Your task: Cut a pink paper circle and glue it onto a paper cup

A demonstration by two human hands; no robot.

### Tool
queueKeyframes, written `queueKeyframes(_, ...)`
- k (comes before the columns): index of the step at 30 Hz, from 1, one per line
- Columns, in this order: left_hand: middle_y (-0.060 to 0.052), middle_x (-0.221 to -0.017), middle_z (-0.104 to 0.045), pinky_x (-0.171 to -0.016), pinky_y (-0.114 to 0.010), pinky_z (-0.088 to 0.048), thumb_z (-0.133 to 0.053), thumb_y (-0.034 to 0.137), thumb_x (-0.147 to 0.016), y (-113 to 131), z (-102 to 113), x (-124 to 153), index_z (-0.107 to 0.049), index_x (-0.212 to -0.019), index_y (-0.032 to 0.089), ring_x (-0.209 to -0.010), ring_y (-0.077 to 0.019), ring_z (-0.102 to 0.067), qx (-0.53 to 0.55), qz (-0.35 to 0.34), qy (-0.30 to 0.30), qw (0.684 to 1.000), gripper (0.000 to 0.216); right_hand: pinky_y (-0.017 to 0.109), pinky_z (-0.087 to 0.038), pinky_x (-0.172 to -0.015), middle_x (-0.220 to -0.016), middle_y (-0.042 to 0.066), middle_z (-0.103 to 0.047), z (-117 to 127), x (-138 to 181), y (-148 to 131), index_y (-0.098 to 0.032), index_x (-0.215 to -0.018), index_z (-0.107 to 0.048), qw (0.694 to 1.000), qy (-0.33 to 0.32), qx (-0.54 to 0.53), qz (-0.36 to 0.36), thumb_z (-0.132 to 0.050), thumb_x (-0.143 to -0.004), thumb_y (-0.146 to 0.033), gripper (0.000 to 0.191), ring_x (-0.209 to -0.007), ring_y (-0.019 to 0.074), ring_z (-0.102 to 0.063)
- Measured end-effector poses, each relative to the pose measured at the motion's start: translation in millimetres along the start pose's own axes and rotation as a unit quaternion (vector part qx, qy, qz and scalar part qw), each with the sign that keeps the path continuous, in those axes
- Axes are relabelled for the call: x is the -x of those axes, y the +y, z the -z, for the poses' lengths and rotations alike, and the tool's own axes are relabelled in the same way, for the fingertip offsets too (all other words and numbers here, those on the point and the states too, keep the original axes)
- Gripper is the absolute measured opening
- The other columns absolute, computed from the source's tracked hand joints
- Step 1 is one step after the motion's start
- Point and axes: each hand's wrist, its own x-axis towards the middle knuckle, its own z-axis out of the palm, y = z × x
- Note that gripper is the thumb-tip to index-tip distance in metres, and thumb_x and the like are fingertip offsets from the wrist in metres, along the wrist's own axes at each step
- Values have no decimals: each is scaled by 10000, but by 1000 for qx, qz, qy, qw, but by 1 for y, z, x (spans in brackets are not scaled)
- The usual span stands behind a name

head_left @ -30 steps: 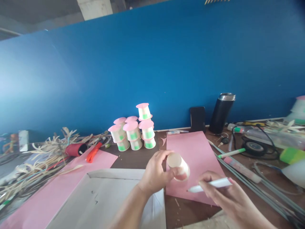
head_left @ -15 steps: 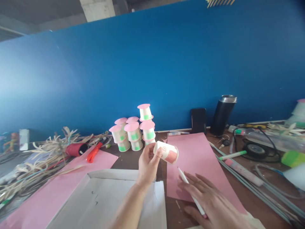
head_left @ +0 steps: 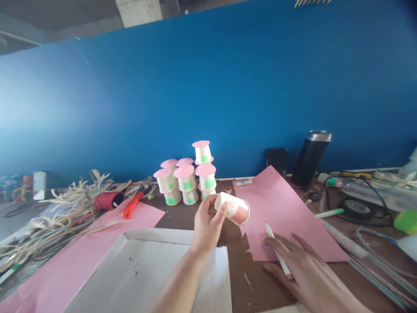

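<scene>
My left hand grips a small white paper cup by its closed end, tilted on its side above the table. A red window shape and a red block are drawn on the cup's wall. My right hand rests over the near part of a pink paper sheet, fingers stretched forward. A white marker with a pinkish end is lodged between its thumb and index finger. Behind my left hand stand stacked paper cups with pink paper discs and green patches; one cup tops the right stack.
A white shallow box lid lies at front left, beside another pink sheet. Red-handled cutter, red spool and paper strips crowd the left. A black bottle, phone, cables and pens stand or lie right.
The pink sheet has shifted right and turned, with my right hand and the marker moving right too. My left hand keeps hold of the cup. The camera view has moved slightly.
</scene>
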Motion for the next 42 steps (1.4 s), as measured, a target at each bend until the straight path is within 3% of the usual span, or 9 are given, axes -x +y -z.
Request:
queueKeyframes(3,-63,-924,-669,-623,-242,-491,-590,531,-804,0,0,0,-599,-1087,166,-738,-149,-615,-5,-3,-1,1000,461,579,-299,-1032,-1103,68,-679,-1,1,1,-263,-1160,-511,1000,4,6,-1,-502,-903,-331,266,-743,212,-685)
queueKeyframes(6,-65,-968,-664,-654,-244,-497,-566,513,-830,2,1,1,-576,-1106,176,-788,-154,-624,-10,-3,-22,1000,436,515,-405,-946,-1088,73,-684,-1,1,3,-257,-1159,-508,1000,22,7,6,-494,-871,-219,291,-943,265,-655)
queueKeyframes(10,-67,-1129,-622,-797,-306,-501,-574,481,-832,0,5,2,-546,-1156,222,-1003,-206,-589,-144,-60,-20,988,415,455,-461,-863,-1069,65,-684,-2,0,4,-244,-1181,-485,1000,23,6,6,-452,-812,-96,400,-960,265,-643)
queueKeyframes(19,-111,-1333,-494,-992,-455,-424,-562,270,-860,-16,1,4,-438,-1320,224,-1230,-272,-449,-430,-224,21,874,479,396,-497,-736,-955,52,-698,-1,0,-1,-239,-1120,-513,999,45,-1,4,-471,-860,-177,271,-845,255,-654)
queueKeyframes(24,0,-1423,-437,-1108,-473,-304,-491,190,-891,-8,-11,17,-662,-990,263,-1352,-241,-305,-486,-322,-110,805,210,394,-479,-778,-999,68,-691,-1,-1,-2,-224,-1116,-511,998,60,0,17,-475,-838,-133,295,-887,259,-648)
queueKeyframes(29,25,-1382,-496,-1131,-528,-258,-472,182,-893,-14,-16,21,-707,-848,256,-1377,-245,-266,-513,-302,-220,773,251,379,-446,-766,-933,39,-676,1,-3,-4,-242,-1057,-503,999,27,-19,-9,-491,-849,-139,232,-844,238,-635)
queueKeyframes(35,18,-1339,-544,-1161,-546,-150,-367,116,-921,-21,-14,20,-699,-967,232,-1365,-228,-294,-552,-311,-203,747,355,416,-393,-846,-923,32,-668,2,-1,-8,-236,-1016,-489,999,38,-34,-11,-490,-835,-115,217,-800,212,-627)
queueKeyframes(38,-22,-1320,-557,-1143,-543,-175,-363,109,-914,-14,-15,24,-693,-997,210,-1330,-238,-337,-558,-298,-185,752,354,427,-378,-869,-957,34,-663,3,0,-9,-242,-1021,-493,999,35,-34,-18,-502,-826,-118,231,-845,220,-624)
queueKeyframes(42,20,-1271,-575,-1109,-485,-242,-533,170,-840,0,-18,31,-710,-762,225,-1266,-246,-377,-513,-266,-253,776,201,408,-380,-867,-925,18,-655,4,-1,-10,-250,-998,-511,998,28,-38,-29,-504,-816,-107,232,-846,212,-614)
